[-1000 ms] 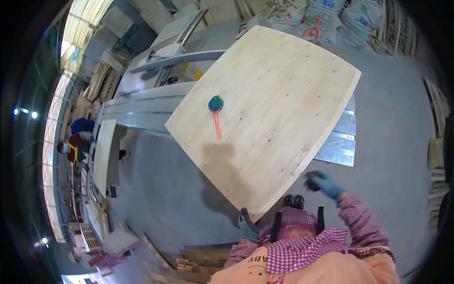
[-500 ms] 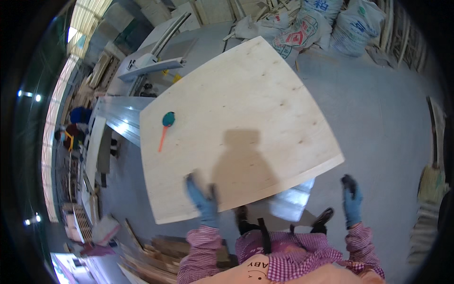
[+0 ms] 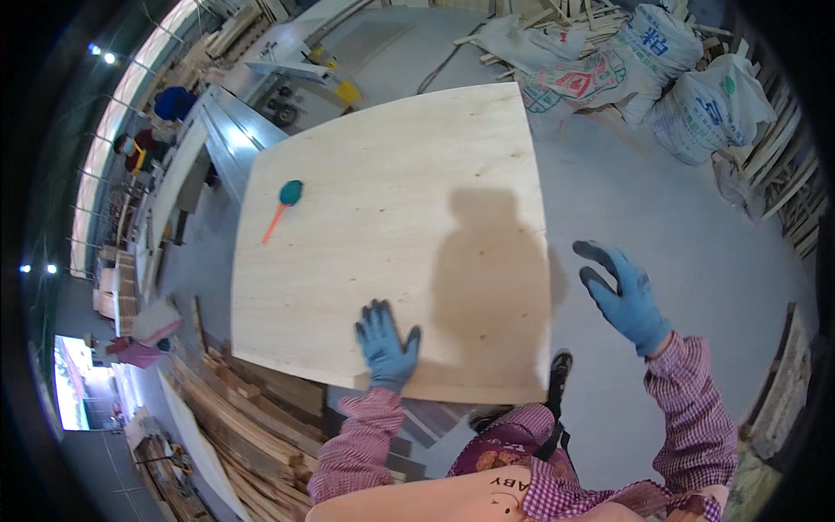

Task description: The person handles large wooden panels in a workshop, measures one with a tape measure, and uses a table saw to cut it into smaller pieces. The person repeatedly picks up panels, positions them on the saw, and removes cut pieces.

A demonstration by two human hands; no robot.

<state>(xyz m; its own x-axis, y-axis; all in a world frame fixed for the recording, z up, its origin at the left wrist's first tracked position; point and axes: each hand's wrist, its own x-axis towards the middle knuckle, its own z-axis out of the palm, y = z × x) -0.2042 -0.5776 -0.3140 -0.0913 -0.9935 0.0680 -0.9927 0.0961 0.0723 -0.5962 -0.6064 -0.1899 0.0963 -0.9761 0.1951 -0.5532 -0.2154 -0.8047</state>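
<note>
A large pale plywood panel [image 3: 391, 244] lies in front of me, with my shadow across its right part. My left hand [image 3: 385, 352], in a blue glove with dark fingertips, rests flat on its near edge with the fingers spread. Off the panel's right edge, my right hand [image 3: 628, 300], gloved alike, hovers over the floor with curved fingers and thumb apart, holding nothing. Toward the panel's far left lies a small item with a rounded teal body [image 3: 291, 192] and an orange strip; its kind is unclear.
Full woven sacks [image 3: 709, 109] and scrap wood stand at the far right. Long boards [image 3: 248, 418] are piled at lower left. A metal-topped machine table [image 3: 235, 130] is beyond the panel's far left corner, with a person [image 3: 139, 155] farther off. A worn board [image 3: 774, 383] leans at right.
My view has turned, and I have shifted toward the panel's right end. My left hand, blurred before, now lies flat on the panel. My right hand has risen beside the right edge.
</note>
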